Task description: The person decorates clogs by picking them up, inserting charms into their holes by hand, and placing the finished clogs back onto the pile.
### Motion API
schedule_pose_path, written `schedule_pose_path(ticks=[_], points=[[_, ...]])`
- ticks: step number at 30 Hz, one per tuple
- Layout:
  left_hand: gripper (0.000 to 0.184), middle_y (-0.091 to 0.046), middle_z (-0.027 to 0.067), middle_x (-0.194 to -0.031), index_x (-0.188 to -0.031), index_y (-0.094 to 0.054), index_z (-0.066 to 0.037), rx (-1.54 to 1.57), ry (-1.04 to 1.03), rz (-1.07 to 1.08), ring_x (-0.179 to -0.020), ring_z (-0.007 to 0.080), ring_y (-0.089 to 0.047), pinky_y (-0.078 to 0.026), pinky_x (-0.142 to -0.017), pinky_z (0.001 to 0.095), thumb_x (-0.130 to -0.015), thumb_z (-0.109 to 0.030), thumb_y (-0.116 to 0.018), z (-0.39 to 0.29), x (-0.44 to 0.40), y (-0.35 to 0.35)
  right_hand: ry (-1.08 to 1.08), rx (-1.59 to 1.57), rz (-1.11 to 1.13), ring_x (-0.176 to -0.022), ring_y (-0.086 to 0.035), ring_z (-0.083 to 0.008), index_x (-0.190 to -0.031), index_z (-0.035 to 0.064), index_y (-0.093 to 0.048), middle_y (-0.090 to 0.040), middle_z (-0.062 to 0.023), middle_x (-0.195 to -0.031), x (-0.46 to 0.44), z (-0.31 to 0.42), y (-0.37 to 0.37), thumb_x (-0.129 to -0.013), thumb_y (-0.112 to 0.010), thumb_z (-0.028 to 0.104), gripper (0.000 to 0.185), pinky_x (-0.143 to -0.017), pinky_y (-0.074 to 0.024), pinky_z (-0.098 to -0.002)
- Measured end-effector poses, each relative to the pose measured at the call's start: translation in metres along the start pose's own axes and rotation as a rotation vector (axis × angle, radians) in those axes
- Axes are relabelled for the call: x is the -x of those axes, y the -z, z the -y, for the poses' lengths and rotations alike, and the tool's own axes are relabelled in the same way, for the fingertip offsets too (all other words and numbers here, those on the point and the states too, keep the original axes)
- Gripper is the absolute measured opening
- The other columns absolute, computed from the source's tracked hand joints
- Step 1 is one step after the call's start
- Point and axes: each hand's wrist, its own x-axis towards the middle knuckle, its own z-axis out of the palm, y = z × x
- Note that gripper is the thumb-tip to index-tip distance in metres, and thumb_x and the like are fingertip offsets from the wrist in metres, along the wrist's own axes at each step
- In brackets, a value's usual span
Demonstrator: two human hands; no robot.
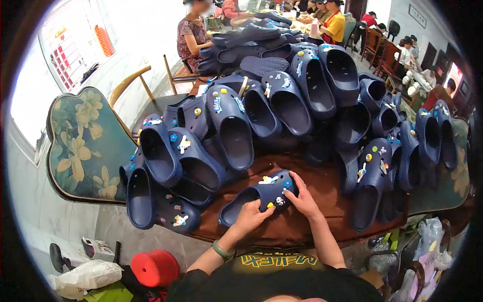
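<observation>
A navy clog [266,195] lies on the brown cloth [322,201] with its toe to the right, decorated with a white figure, a blue flower and yellow and white charms. My left hand [251,217], with a green bangle at the wrist, grips the clog's near side, its thumb and fingers closed on the edge by the yellow charm. My right hand [303,197] wraps round the toe end, with the thumb on top near the charms. The undersides of the fingers are hidden.
Navy clogs [236,143] with charms are piled behind and to both sides. Floral chair backs [93,146] stand left and right. A red stool [155,268] and bags are on the floor at lower left. Other people sit around the table's far end.
</observation>
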Motion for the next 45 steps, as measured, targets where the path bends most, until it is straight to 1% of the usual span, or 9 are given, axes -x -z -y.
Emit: schedule_pose_path(ticks=[10, 13, 16, 19, 22, 28, 34, 42, 45], points=[[0.032, -0.069, 0.0180, -0.079, -0.096, -0.068, 0.000, 0.024, -0.055, -0.044, -0.071, 0.0253, -0.069, -0.051, -0.064, 0.0343, -0.086, -0.030, -0.070, 0.001, -0.001, -0.003, 0.074, 0.180, -0.057, -0.137, -0.032, -0.0356, -0.144, 0.0050, -0.035, -0.035, -0.0204, -0.146, 0.028, 0.005, -0.002, -0.083, -0.069, 0.014, 0.070, -0.113, -0.0259, -0.0405], [0.028, -0.072, 0.0091, -0.089, -0.106, -0.067, -0.002, 0.028, 0.074, 0.051, -0.082, 0.0134, -0.066, -0.051, -0.075, 0.0309, -0.088, -0.024, -0.069, -0.014, 0.000, 0.004, 0.109, 0.215, -0.086, -0.132, -0.036, -0.0388, -0.143, 0.0054, -0.036, -0.037, -0.0219, -0.145, 0.029, 0.002, -0.005, -0.083, -0.069, 0.016, 0.069, -0.111, -0.0288, -0.0431], [0.028, -0.071, 0.0098, -0.092, -0.108, -0.066, -0.002, 0.012, 0.102, 0.073, -0.084, 0.0131, -0.065, -0.051, -0.076, 0.0312, -0.089, -0.022, -0.068, 0.005, -0.002, -0.002, 0.113, 0.233, -0.091, -0.129, -0.037, -0.0405, -0.142, 0.0051, -0.036, -0.037, -0.0227, -0.144, 0.029, 0.001, -0.005, -0.083, -0.068, 0.016, 0.068, -0.109, -0.0304, -0.0443], [0.030, -0.070, 0.0116, -0.094, -0.112, -0.064, -0.001, 0.047, 0.065, 0.062, -0.085, 0.0144, -0.064, -0.051, -0.077, 0.0316, -0.089, -0.020, -0.067, 0.008, -0.002, -0.005, 0.116, 0.259, -0.090, -0.129, -0.038, -0.0408, -0.142, 0.0046, -0.037, -0.037, -0.0231, -0.144, 0.030, 0.003, -0.005, -0.082, -0.069, 0.015, 0.068, -0.109, -0.0308, -0.0443], [0.028, -0.066, 0.0198, -0.082, -0.100, -0.063, -0.001, 0.086, -0.050, -0.034, -0.074, 0.0301, -0.067, -0.050, -0.066, 0.0380, -0.087, -0.025, -0.067, 0.006, -0.001, -0.007, 0.125, 0.263, -0.093, -0.129, -0.038, -0.0409, -0.142, 0.0045, -0.037, -0.038, -0.0235, -0.143, 0.029, 0.002, -0.005, -0.082, -0.069, 0.014, 0.069, -0.109, -0.0312, -0.0444], [0.031, -0.064, 0.0234, -0.080, -0.093, -0.061, 0.001, -0.021, -0.049, -0.014, -0.075, 0.0389, -0.064, -0.049, -0.065, 0.0416, -0.085, -0.027, -0.069, 0.017, -0.002, -0.006, 0.129, 0.259, -0.098, -0.129, -0.038, -0.0410, -0.142, 0.0043, -0.037, -0.039, -0.0237, -0.142, 0.031, 0.001, -0.006, -0.082, -0.069, 0.013, 0.069, -0.108, -0.0313, -0.0446], [0.031, -0.063, 0.0243, -0.080, -0.092, -0.061, 0.001, -0.017, -0.080, -0.077, -0.077, 0.0417, -0.063, -0.050, -0.065, 0.0443, -0.085, -0.028, -0.069, 0.004, 0.001, -0.004, 0.131, 0.251, -0.091, -0.129, -0.038, -0.0408, -0.142, 0.0043, -0.037, -0.038, -0.0237, -0.142, 0.030, 0.002, -0.005, -0.083, -0.069, 0.014, 0.067, -0.109, -0.0310, -0.0444], [0.040, -0.067, 0.0214, -0.089, -0.111, -0.060, 0.000, -0.073, -0.062, -0.035, -0.084, 0.0398, -0.065, -0.052, -0.073, 0.0422, -0.084, -0.028, -0.071, 0.014, 0.002, -0.007, 0.117, 0.243, -0.094, -0.130, -0.037, -0.0406, -0.142, 0.0050, -0.037, -0.037, -0.0222, -0.144, 0.031, 0.004, -0.005, -0.083, -0.069, 0.014, 0.068, -0.109, -0.0307, -0.0438], [0.044, -0.066, 0.0216, -0.088, -0.110, -0.060, 0.001, -0.332, -0.083, -0.004, -0.083, 0.0400, -0.065, -0.052, -0.073, 0.0428, -0.084, -0.032, -0.072, -0.019, 0.010, 0.012, 0.141, 0.227, -0.103, -0.130, -0.037, -0.0401, -0.141, 0.0048, -0.037, -0.037, -0.0222, -0.144, 0.031, 0.000, -0.005, -0.082, -0.070, 0.014, 0.068, -0.110, -0.0306, -0.0441]])
